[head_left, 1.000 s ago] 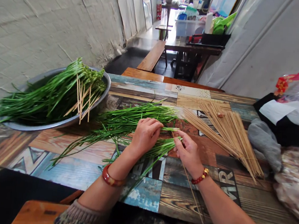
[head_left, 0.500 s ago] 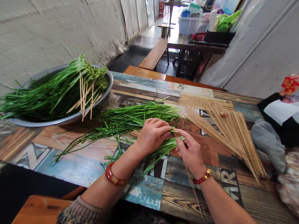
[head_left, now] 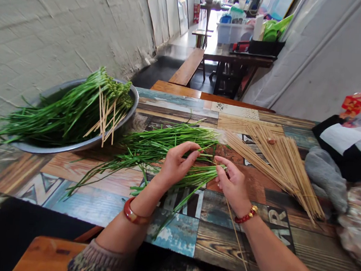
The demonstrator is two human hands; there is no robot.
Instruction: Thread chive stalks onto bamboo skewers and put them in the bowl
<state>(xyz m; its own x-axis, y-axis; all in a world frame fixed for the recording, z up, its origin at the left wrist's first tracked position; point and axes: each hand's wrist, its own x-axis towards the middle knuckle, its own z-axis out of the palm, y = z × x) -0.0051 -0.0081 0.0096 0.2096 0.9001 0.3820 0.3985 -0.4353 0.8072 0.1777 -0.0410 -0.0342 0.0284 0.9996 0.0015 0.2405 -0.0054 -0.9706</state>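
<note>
A thin bamboo skewer (head_left: 237, 234) is pinched in my right hand (head_left: 233, 184), its lower end slanting down past the table's front edge. Just left of its upper end, my left hand (head_left: 177, 164) has thumb and fingertips closed on green chive stems (head_left: 206, 155). Part of those stems is hidden behind the fingers. Loose chives (head_left: 167, 137) lie in a pile behind my left hand, pale ends to the right. Another small bunch of chives (head_left: 200, 178) rests on the table beneath both hands.
Bamboo skewers (head_left: 280, 162) lie fanned on the table at right. A metal basin (head_left: 134, 101) at left holds chives, several of them skewered bundles. Plastic bags (head_left: 359, 216) and a grey cloth-like bundle (head_left: 325, 173) sit at the right edge. Behind stands a bench (head_left: 188, 68).
My left hand has shifted slightly left, away from the skewer's upper end, and its fingers have opened into a rounder arch. My right hand keeps the skewer.
</note>
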